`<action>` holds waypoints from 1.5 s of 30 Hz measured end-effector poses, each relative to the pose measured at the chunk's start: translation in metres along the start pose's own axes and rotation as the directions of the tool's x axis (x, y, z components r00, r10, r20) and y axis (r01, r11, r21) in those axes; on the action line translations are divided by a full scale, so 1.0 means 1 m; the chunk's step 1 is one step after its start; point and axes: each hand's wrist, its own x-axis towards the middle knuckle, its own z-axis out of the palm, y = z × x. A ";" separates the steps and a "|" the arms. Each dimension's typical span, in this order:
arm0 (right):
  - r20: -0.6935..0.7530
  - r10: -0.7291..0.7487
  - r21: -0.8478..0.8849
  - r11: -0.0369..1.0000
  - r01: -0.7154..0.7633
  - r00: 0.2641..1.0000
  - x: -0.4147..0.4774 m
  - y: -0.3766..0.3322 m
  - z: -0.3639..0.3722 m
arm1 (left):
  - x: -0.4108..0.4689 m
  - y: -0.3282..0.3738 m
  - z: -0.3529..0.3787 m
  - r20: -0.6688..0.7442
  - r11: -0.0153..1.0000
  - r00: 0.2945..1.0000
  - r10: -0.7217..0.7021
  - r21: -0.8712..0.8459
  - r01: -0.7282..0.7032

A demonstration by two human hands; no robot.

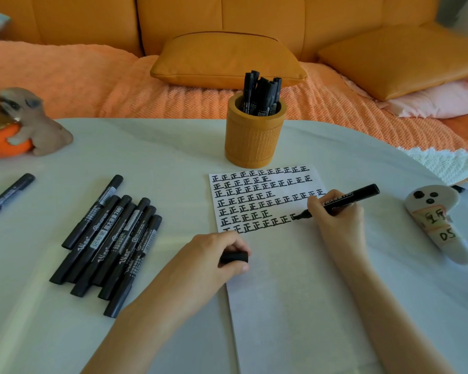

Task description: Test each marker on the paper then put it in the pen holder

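The pen holder (254, 139) hid the lower halves of the markers (264, 95) standing inside it. Far left of the pen holder, a lone marker (10, 193) was cut off by the picture's edge, its print too small to read.

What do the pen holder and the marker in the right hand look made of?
The pen holder: probably bamboo or wood, matte tan, fine vertical ribbing on its wall. The marker: likely plastic, smooth black barrel with printed label, slight sheen.

Home living rm: orange sofa (227, 20), cushions (224, 60)
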 end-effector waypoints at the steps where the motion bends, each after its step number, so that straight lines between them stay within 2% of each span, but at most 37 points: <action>1: 0.006 -0.002 0.000 1.000 0.002 1.000 0.000 0.000 0.000 | 0.000 0.000 0.000 0.001 1.000 1.000 -0.001 0.000 0.001; 8: 0.029 -0.045 -0.027 0.999 0.046 0.999 -0.001 0.000 0.002 | 0.000 0.000 0.000 -0.003 1.000 1.000 -0.001 0.001 0.001; 24: -0.066 -0.035 -0.024 0.999 0.033 0.997 0.002 0.005 0.000 | -0.001 0.000 -0.001 0.005 1.000 1.000 -0.008 -0.004 0.008; 29: -0.048 0.002 0.139 0.990 0.004 0.999 0.001 -0.002 -0.003 | -0.002 0.004 -0.003 -0.044 0.999 0.998 0.037 -0.005 -0.037; 33: 0.070 0.033 0.366 0.929 -0.057 0.997 -0.005 -0.014 -0.002 | 0.000 0.010 -0.006 -0.176 0.991 0.982 0.065 -0.103 -0.084; 36: 0.182 0.004 0.410 0.908 -0.080 0.983 -0.014 -0.022 0.001 | 0.003 0.010 -0.006 -0.286 0.966 0.957 0.045 -0.232 -0.115; 39: 0.254 -0.006 0.477 0.871 -0.120 0.967 -0.024 -0.028 0.008 | 0.004 0.012 -0.005 -0.330 0.939 0.944 0.020 -0.317 -0.131; 45: 0.247 -0.021 0.505 0.856 -0.110 0.969 -0.039 -0.034 0.023 | 0.004 0.020 -0.002 -0.317 0.912 0.948 0.004 -0.388 -0.133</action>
